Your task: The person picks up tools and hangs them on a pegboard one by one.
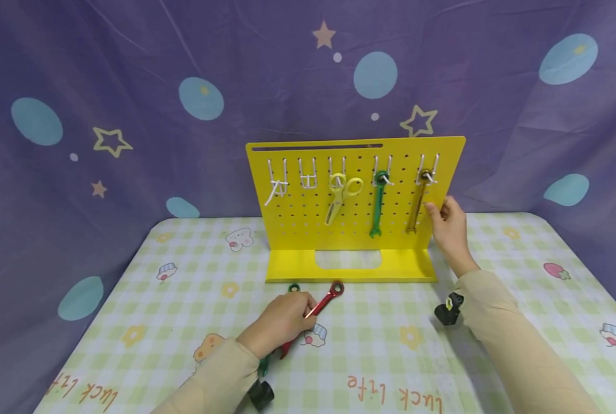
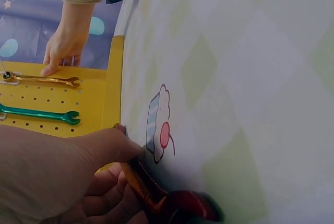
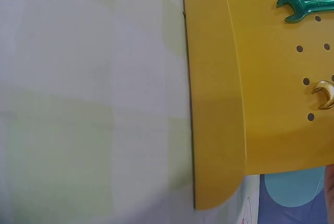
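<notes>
My left hand [image 1: 283, 321] grips a red wrench [image 1: 327, 301] by its shaft, low over the tablecloth. Its ring end points toward the yellow pegboard [image 1: 297, 240], and the jaw end pokes out below the hand. A green wrench [image 1: 263, 365] lies under that hand, mostly hidden, with just its two ends showing. My right hand [image 1: 450, 233] pinches the pegboard's right edge, thumb on the front face. Beside that thumb a gold wrench [image 1: 417, 208] hangs from a hook. Another green wrench [image 1: 378, 208] and yellow scissors [image 1: 335, 201] hang farther left.
White hooks [image 1: 308, 180] line the upper part of the board, and the leftmost one carries a slanting white piece [image 1: 272, 193]. The board's base tray [image 1: 292, 265] stands on a checked tablecloth [image 1: 370, 322]. Behind it hangs a purple curtain [image 1: 287, 115].
</notes>
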The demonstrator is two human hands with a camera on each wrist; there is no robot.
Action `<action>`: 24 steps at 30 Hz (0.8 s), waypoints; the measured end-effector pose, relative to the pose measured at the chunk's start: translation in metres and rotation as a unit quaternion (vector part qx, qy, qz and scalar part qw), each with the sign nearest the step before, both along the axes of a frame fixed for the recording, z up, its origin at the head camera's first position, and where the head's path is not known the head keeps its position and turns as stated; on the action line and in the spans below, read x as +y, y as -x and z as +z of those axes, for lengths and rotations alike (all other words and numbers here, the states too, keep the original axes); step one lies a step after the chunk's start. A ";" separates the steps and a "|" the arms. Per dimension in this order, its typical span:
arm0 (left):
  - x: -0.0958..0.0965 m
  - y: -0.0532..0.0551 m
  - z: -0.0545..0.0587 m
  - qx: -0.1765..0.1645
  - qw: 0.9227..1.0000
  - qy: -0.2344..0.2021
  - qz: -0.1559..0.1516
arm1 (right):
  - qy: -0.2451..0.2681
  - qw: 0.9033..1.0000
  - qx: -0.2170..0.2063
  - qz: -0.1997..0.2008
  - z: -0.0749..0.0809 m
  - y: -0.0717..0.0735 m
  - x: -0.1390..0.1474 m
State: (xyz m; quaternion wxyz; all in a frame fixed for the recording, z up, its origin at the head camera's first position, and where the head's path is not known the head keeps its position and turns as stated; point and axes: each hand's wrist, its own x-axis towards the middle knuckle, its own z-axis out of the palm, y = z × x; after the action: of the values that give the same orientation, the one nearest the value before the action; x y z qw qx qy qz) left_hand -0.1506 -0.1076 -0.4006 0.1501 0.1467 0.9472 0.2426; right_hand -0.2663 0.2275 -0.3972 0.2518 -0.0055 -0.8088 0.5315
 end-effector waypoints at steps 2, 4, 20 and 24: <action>0.000 0.000 0.000 0.000 1.000 0.007 -0.002 | 0.000 1.000 0.000 0.000 0.000 0.000 0.000; 0.001 0.000 0.000 -0.003 1.000 0.016 -0.003 | 0.001 1.000 -0.001 -0.001 0.000 0.000 0.000; -0.002 -0.001 0.001 -0.010 1.000 0.013 -0.011 | -0.008 1.000 0.008 -0.014 -0.003 0.001 0.001; -0.002 -0.001 0.001 -0.021 1.000 -0.011 0.013 | -0.008 1.000 0.015 -0.010 -0.002 0.000 0.000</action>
State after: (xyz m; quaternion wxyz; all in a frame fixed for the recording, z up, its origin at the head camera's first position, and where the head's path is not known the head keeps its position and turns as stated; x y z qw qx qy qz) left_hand -0.1496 -0.1094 -0.3999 0.1650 0.1310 0.9430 0.2575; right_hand -0.2668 0.2280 -0.3989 0.2691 -0.0036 -0.8093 0.5221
